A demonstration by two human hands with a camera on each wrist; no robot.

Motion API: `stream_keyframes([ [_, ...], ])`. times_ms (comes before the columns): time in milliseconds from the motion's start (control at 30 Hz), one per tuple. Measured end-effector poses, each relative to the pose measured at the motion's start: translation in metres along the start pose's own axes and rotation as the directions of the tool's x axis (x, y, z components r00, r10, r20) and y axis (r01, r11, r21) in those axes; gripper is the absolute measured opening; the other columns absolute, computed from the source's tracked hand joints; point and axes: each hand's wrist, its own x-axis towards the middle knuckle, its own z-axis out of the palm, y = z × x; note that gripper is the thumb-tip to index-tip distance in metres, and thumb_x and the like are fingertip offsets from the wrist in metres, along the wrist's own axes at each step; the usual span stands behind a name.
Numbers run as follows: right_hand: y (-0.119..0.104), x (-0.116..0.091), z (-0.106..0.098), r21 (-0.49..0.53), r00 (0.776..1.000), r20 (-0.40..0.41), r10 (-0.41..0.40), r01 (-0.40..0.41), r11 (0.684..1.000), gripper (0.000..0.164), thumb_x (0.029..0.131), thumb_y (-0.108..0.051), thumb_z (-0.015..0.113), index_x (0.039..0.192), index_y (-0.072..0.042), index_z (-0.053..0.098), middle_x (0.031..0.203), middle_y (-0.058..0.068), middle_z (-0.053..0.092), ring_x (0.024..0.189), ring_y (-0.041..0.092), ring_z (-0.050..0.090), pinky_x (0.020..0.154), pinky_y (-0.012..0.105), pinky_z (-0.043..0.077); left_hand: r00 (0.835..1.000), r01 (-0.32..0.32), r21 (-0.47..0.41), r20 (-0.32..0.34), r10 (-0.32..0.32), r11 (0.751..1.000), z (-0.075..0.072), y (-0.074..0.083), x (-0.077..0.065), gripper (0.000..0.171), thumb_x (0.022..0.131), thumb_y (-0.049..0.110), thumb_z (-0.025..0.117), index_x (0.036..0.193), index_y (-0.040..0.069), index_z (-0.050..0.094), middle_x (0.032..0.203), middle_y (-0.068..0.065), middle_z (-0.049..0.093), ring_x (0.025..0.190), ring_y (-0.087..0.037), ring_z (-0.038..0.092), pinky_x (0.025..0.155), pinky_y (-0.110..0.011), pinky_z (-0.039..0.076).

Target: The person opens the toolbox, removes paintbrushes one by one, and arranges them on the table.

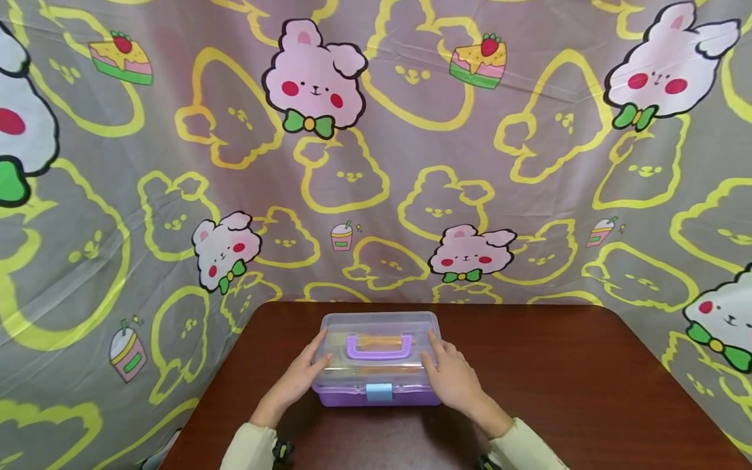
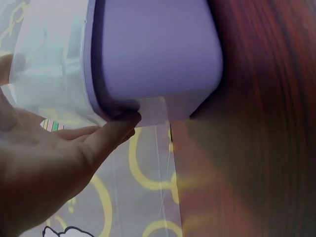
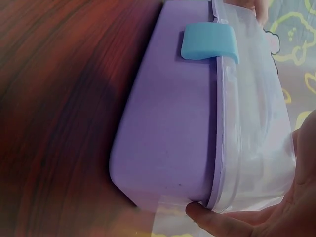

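A plastic storage box with a purple base (image 1: 343, 397) and a clear lid (image 1: 378, 321) sits on the table. On its lid lies a purple handle (image 1: 378, 355), and a light blue latch (image 1: 379, 392) closes the front. Yellow and orange contents show blurrily through the lid. My left hand (image 1: 298, 377) grips the box's left end, with a fingertip under the rim in the left wrist view. At the opposite end my right hand (image 1: 458, 384) holds the lid and rim, thumb on top. The right wrist view shows a fingertip beneath the rim there too.
The dark brown wooden table (image 1: 546, 365) extends to both sides of the box. Behind it hangs a grey curtain (image 1: 405, 150) printed with rabbits and yellow outlines, close along the table's back edge and sides.
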Motion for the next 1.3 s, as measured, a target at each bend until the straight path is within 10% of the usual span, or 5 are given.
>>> stream_keyframes([
  [800, -0.028, -0.002, 0.017, -0.031, 0.999, 0.026, -0.034, 0.034, 0.999, 0.057, 0.099, -0.039, 0.045, 0.146, -0.008, 0.036, 0.127, 0.027, 0.05, 0.108, 0.043, 0.052, 0.073, 0.057, 0.047, 0.999, 0.019, -0.106, 0.03, -0.016, 0.994, -0.028, -0.017, -0.012, 0.065, 0.096, 0.024, 0.052, 0.151, 0.007, 0.022, 0.154, -0.017, 0.02, 0.139, -0.032, 0.014, 0.109, -0.052, 0.011],
  [1300, -0.012, -0.01, -0.009, 0.165, 0.998, 0.036, -0.059, 0.052, 0.985, 0.055, 0.089, -0.034, 0.064, 0.131, -0.002, 0.051, 0.112, 0.012, 0.06, 0.101, 0.027, 0.057, 0.084, 0.045, 0.045, 0.999, 0.002, -0.126, 0.032, 0.002, 0.992, -0.031, -0.012, -0.015, 0.063, 0.096, 0.019, 0.052, 0.15, 0.005, 0.022, 0.154, -0.018, 0.019, 0.139, -0.034, 0.013, 0.109, -0.053, 0.01],
])
